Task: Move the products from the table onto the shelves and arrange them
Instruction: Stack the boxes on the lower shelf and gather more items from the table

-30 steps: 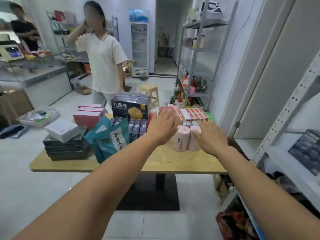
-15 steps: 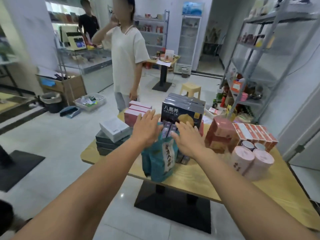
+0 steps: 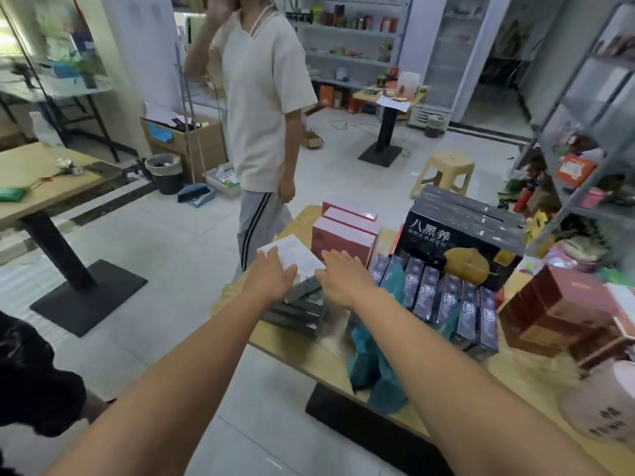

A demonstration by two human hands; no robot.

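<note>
Against the right-hand wall, the grey metal shelves (image 3: 584, 108), partly stocked and well apart from the reach. In front, the wooden table (image 3: 515, 376), crowded with products not yet moved.

Largest on it: the black carton (image 3: 460, 242) at the far side, printed card, probably the heaviest piece. Best taken with a palm on each end, not by the top.

To its right, the brown-red boxes (image 3: 556, 314), stacked and blurred. Stiff card by the look, likely to slide on one another if lifted as a pile.

At the near left corner, the stack of dark flat boxes (image 3: 295, 317), glossy as if film-wrapped, so probably slippery. Worth gripping from underneath. Behind that, the red boxes (image 3: 343, 235), set on edge side by side.

On top of the dark stack, askew, the white box (image 3: 299, 259): flat, rigid, seemingly light, overhanging a little. Easy to take by two opposite edges.

Just beside the stack, the teal bag (image 3: 374, 359), soft and crinkly, liable to sag. Better held by the top fold or cradled from below.

Behind the bag, the row of slim dark cartons (image 3: 446, 297), upright and touching. Prone to toppling in a chain if pulled out singly.

Left hand (image 3: 271, 276) spread flat on the near left corner of the white box, fingers straight, gripping nothing. Right hand (image 3: 343, 280) likewise unclenched, fingers splayed over the box's right edge; contact there not clear. Looks like the start of a two-handed lift of the white box.
</note>
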